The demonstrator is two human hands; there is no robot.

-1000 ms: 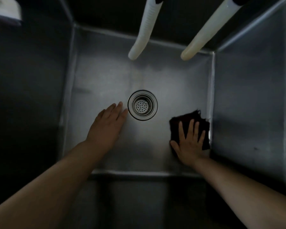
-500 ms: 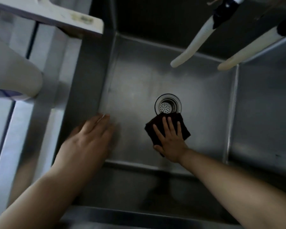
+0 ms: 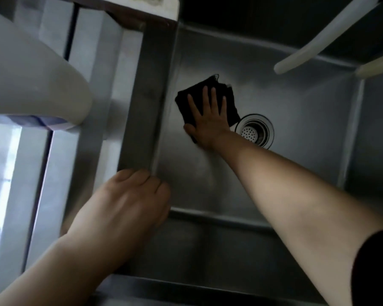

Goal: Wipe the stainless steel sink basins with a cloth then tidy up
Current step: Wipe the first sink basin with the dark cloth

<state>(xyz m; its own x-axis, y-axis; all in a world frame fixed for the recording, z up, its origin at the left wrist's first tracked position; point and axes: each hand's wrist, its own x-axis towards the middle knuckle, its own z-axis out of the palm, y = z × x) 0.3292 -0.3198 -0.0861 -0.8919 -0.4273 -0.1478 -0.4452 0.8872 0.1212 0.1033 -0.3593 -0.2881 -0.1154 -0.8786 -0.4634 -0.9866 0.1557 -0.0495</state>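
Person's right hand (image 3: 208, 120) is flat on a dark cloth (image 3: 206, 100), fingers (image 3: 205, 96) spread straight, pressing it to the sink basin (image 3: 296, 129) floor between the left wall and the drain (image 3: 254, 130). Looks soft and floppy, folded into a rough square, one corner pointing at the back wall; no real long axis. Palm pressure should work fine. Left hand (image 3: 128, 199) rests on the basin's near-left corner edge, fingers bent loosely, holding nothing.

I see two bare forearms and no gloves, rings or watch. A dark sleeve (image 3: 376, 268) cuffs my right arm near the elbow; my left arm shows bare throughout.
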